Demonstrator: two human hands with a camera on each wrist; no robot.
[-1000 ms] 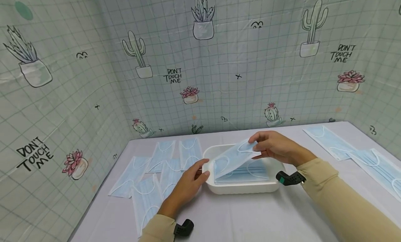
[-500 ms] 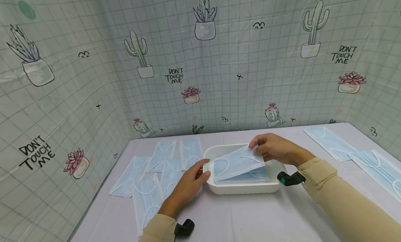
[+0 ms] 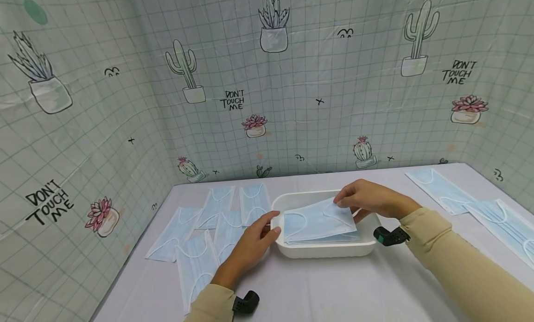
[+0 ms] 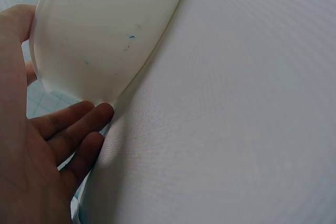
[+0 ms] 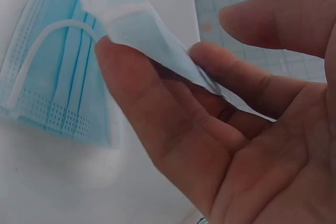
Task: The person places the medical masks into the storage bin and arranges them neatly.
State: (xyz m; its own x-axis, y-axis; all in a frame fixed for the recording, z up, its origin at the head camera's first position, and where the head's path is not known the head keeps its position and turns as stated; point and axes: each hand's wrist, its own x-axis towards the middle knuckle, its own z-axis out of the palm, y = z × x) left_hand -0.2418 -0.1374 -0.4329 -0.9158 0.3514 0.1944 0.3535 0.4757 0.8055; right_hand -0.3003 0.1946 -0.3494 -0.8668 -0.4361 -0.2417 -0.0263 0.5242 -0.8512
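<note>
A white plastic tray (image 3: 325, 251) holds a stack of pale blue face masks (image 3: 352, 238). My right hand (image 3: 369, 199) holds the right end of the top face mask (image 3: 310, 222), which tilts up from the stack. In the right wrist view the edge of this mask (image 5: 149, 38) passes between the fingers (image 5: 128, 80), above a pleated mask (image 5: 58, 72). My left hand (image 3: 250, 245) holds the tray's left end, thumb and forefinger at the rim. The left wrist view shows the other fingertips (image 4: 105, 111) low along the tray's outer wall (image 4: 105, 30).
Several face masks (image 3: 196, 257) lie spread on the white table (image 3: 325, 289) left of the tray. Two more masks (image 3: 438, 190) overlap at the right. A cloth (image 3: 313, 81) printed with cacti hangs behind the table and at both sides.
The right hand has lowered the raised end of the top mask toward the stack and shifted slightly right, covering more of the masks below. The left hand and tray stay in place.
</note>
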